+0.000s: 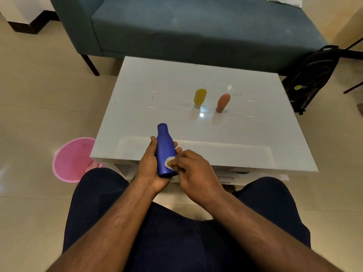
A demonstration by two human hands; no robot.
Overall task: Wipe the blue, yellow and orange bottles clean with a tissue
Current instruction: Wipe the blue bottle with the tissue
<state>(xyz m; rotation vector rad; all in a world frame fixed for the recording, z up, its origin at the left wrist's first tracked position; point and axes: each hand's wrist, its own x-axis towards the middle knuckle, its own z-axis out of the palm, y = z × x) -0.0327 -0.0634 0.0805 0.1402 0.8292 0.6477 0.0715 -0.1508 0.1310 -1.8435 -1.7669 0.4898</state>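
Glossy white table [157,91] held yellow bottle [199,96] and orange bottle [223,102]. Blue bottle [165,152] and white tissue [169,161] at table's near edge. Pink bin [70,160] beside table, teal sofa [196,26] behind.

yellow bottle [200,97], orange bottle [223,102] mid-table, apart

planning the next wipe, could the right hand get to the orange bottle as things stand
Probably yes: nothing stands between the right hand and the orange bottle on the table, though that hand is pressing the tissue to the blue bottle.
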